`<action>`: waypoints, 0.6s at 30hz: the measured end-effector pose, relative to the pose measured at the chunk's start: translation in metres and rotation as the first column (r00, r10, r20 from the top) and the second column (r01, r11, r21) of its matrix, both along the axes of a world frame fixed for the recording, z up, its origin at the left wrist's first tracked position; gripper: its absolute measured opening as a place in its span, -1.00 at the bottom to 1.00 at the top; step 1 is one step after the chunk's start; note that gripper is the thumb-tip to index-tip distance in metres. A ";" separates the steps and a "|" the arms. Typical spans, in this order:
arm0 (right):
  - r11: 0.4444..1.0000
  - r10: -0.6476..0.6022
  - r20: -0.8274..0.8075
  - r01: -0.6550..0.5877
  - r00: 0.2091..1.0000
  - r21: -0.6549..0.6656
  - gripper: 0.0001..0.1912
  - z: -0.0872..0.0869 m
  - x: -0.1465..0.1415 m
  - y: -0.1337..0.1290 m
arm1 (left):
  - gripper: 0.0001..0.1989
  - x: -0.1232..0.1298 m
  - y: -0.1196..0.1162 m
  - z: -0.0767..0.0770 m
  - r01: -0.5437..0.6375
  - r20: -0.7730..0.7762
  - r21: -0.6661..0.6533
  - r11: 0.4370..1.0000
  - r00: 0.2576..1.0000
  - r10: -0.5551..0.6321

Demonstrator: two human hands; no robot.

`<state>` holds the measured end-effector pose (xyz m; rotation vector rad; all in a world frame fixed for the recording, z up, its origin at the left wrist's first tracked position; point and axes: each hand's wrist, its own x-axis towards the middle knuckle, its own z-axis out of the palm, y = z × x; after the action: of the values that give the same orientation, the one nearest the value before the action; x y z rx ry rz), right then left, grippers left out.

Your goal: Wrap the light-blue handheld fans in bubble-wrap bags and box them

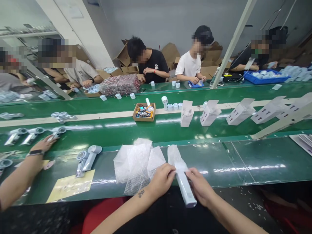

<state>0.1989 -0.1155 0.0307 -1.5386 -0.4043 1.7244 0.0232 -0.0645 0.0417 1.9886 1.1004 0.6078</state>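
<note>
In front of me a pale blue handheld fan hangs tilted over the bench edge, its head inside a bubble wrap bag. My left hand is closed, pinching the bag's edge beside the fan's neck. On the other side, my right hand has its thumb and fingers closed around the fan and bag edge; some fingers are hidden. Loose bubble wrap bags lie in a pile left of my hands. Two more handheld fans rest farther left, near a yellow sheet.
A co-worker's hand reaches in from the left, touching a fan on the green belt. Open white boxes stand along the belt to the right, near a cardboard tray of small items. Several people work opposite. A slanted metal post rises at right.
</note>
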 end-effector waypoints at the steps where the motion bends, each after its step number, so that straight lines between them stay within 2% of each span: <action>1: 0.989 0.126 0.157 -0.136 0.980 0.053 -0.65 0.003 0.012 -0.006 | -0.81 0.001 -0.002 0.000 -0.048 -0.009 -0.082 0.995 0.999 0.048; 2: 0.955 0.231 0.331 -0.278 0.915 0.100 -0.67 0.007 0.023 -0.011 | -0.83 0.001 -0.004 0.000 -0.055 -0.022 -0.159 0.986 0.998 0.052; 3: 0.903 0.301 0.490 -0.410 0.818 0.129 -0.69 0.012 0.034 -0.017 | -0.84 0.003 -0.007 0.001 -0.030 -0.034 -0.225 0.974 0.999 0.023; 4: 0.844 0.337 0.607 -0.516 0.720 0.144 -0.72 0.018 0.042 -0.022 | -0.83 0.005 -0.009 0.003 0.011 -0.036 -0.286 0.958 0.999 -0.022; 5: 0.791 0.354 0.675 -0.592 0.648 0.154 -0.74 0.025 0.049 -0.026 | -0.82 0.007 -0.011 0.005 0.041 -0.025 -0.342 0.939 0.998 -0.053; 6: 0.757 0.372 0.695 -0.635 0.615 0.157 -0.74 0.032 0.053 -0.029 | -0.80 0.010 -0.012 0.009 0.048 0.001 -0.393 0.918 0.999 -0.052; 7: 0.744 0.398 0.676 -0.649 0.621 0.158 -0.74 0.040 0.056 -0.031 | -0.80 0.013 -0.011 0.014 0.036 0.038 -0.432 0.901 0.999 -0.022; 9: 0.770 0.420 0.573 -0.611 0.703 0.185 -0.74 0.056 0.060 -0.033 | -0.82 0.020 -0.006 0.027 -0.014 0.113 -0.441 0.897 0.991 0.071; 12: 0.857 0.385 0.372 -0.477 0.844 0.195 -0.79 0.074 0.074 -0.028 | -0.83 0.026 0.006 0.047 -0.100 0.138 -0.308 0.946 0.979 0.149; 14: 0.927 0.284 0.244 -0.330 0.927 0.179 -0.78 0.076 0.089 -0.020 | -0.79 0.029 0.010 0.056 -0.117 0.142 -0.190 0.975 0.979 0.145; 16: 0.989 0.060 0.139 -0.078 0.988 0.123 -0.70 0.066 0.097 -0.008 | -0.75 0.034 0.008 0.059 -0.010 0.192 -0.065 0.998 0.981 0.022; 17: 0.996 -0.019 0.078 0.012 0.997 0.085 -0.64 0.056 0.096 0.000 | -0.73 0.037 0.005 0.058 0.083 0.211 -0.004 0.997 0.974 -0.080; 18: 0.999 -0.036 -0.020 0.036 0.999 0.036 -0.59 0.045 0.091 0.007 | -0.72 0.041 0.001 0.056 0.177 0.217 0.040 0.983 0.959 -0.181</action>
<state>0.2897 -0.1090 0.0758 -1.4932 -0.3939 1.6938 0.0643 -0.0634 0.0979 1.9576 0.7740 0.7250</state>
